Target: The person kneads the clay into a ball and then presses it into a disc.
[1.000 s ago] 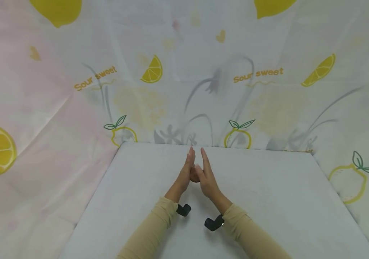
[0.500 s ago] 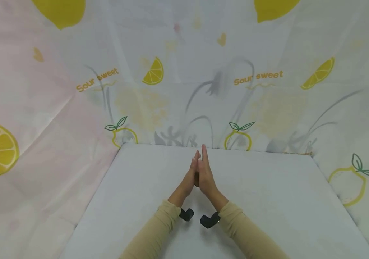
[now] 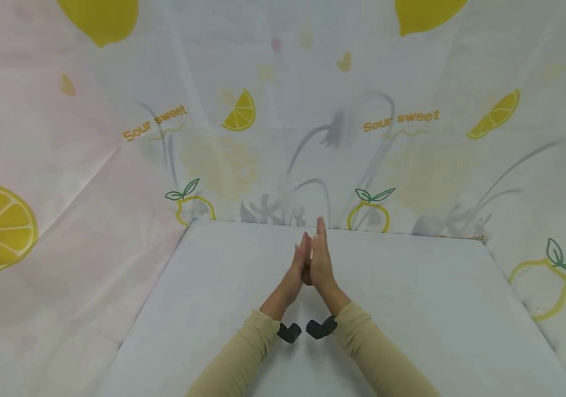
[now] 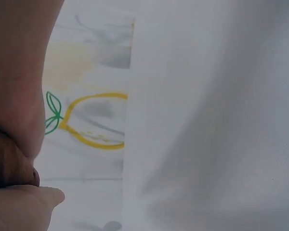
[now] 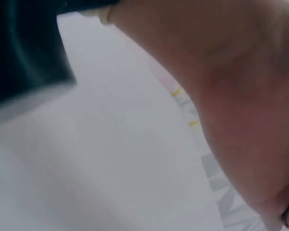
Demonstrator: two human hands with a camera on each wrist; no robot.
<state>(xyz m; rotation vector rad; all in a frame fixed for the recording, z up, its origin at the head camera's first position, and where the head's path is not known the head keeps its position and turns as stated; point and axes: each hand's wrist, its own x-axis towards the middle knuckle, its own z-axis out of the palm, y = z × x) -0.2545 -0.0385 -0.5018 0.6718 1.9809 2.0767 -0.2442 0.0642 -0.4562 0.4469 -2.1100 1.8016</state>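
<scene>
We see a white table (image 3: 411, 292) across the lower frame; just below center, the left hand (image 3: 294, 275) and right hand (image 3: 321, 268), fingers straight, unclenched, sandwich a brown thing (image 3: 306, 278) between their palms, equally near; its long axis we cannot tell.

Reads "Sour sweet" 2 times on the pale, lemon-printed cloth backdrop (image 3: 302, 88): in slanting orange printed lettering (image 3: 155, 123) left of centre, and in matching orange lettering (image 3: 402, 121) right of centre. Shows small orange marks (image 3: 461, 237) lower right, too cut off to read.
</scene>
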